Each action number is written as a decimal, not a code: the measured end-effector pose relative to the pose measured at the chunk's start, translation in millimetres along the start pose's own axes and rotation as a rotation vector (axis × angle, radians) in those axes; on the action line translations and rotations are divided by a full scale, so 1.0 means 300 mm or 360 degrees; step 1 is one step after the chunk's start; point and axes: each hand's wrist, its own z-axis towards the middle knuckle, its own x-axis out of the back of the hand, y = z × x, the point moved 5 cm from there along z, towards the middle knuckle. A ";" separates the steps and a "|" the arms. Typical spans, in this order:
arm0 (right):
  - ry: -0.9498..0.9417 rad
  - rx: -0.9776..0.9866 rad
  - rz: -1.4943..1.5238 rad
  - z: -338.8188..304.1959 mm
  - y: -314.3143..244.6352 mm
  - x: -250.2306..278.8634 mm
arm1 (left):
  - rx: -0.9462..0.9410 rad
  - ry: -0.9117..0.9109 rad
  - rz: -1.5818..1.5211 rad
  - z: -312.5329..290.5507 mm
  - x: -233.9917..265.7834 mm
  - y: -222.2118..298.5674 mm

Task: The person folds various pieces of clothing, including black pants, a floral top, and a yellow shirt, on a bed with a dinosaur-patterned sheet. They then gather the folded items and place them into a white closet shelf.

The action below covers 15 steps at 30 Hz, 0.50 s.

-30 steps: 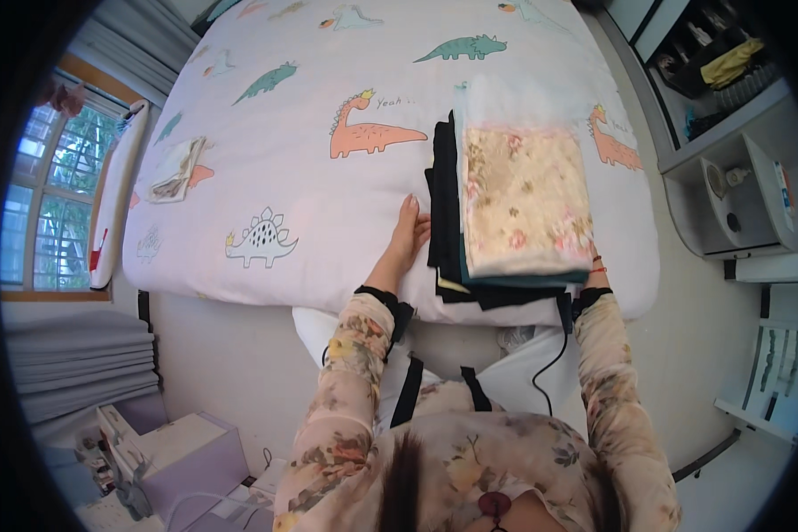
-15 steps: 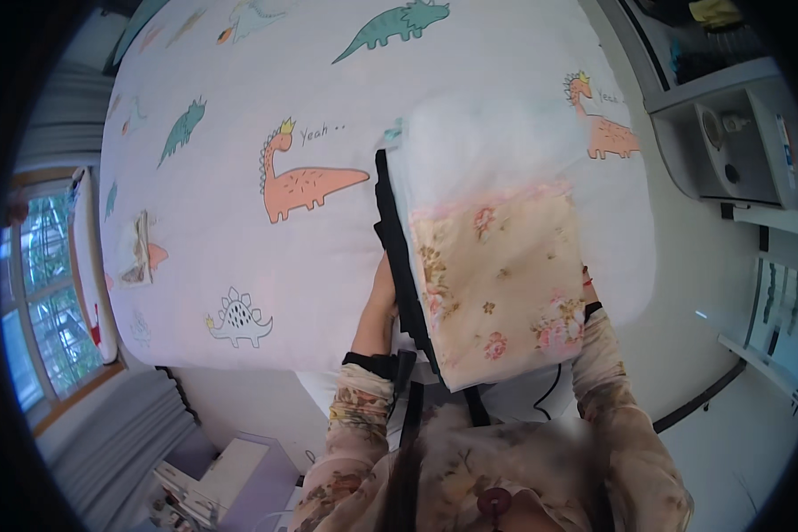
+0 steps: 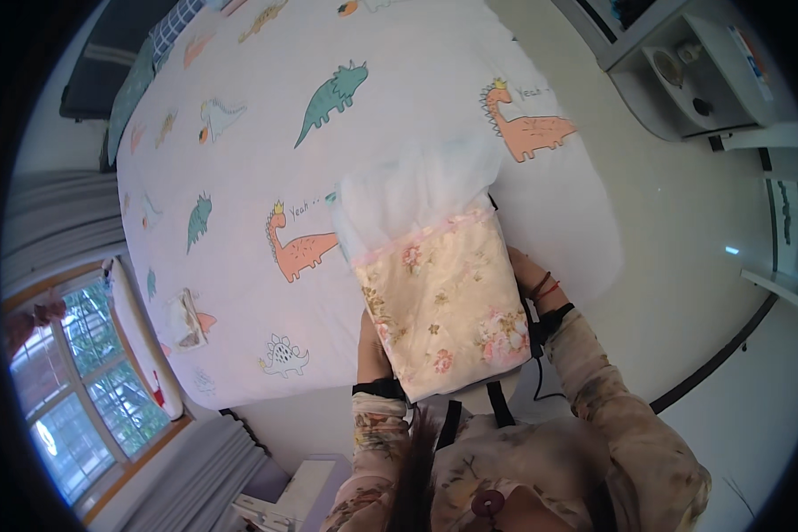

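I hold a stack of folded clothes (image 3: 443,301) lifted off the bed, close to my chest. Its top piece is a cream floral fabric with a pink trim and a white sheer part (image 3: 416,191) at the far end. My left hand (image 3: 372,350) grips the stack's left side from beneath, mostly hidden. My right hand (image 3: 527,279) holds the right side, a red string at its wrist. The darker clothes under the floral piece are hidden now.
The bed (image 3: 239,151) has a white sheet with dinosaur prints. A small folded item (image 3: 186,317) lies near its left edge. A window (image 3: 89,372) and grey curtains are on the left, a white shelf unit (image 3: 700,80) at the upper right, pale floor to the right.
The stack has come up off the bed edge toward my chest, with both hands under its sides. My head has turned, so the bed looks tilted.
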 end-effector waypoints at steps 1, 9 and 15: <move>0.0011 0.0058 -0.0047 -0.024 -0.018 0.014 | -0.0005 0.0000 0.0025 -0.033 -0.012 0.005; -0.0031 0.0369 -0.0049 -0.426 -0.376 0.009 | -0.0067 0.0013 0.0184 -0.384 -0.124 0.060; 0.0197 0.0625 -0.0080 -0.704 -0.654 0.042 | -0.0109 -0.0198 0.0350 -0.428 -0.337 0.161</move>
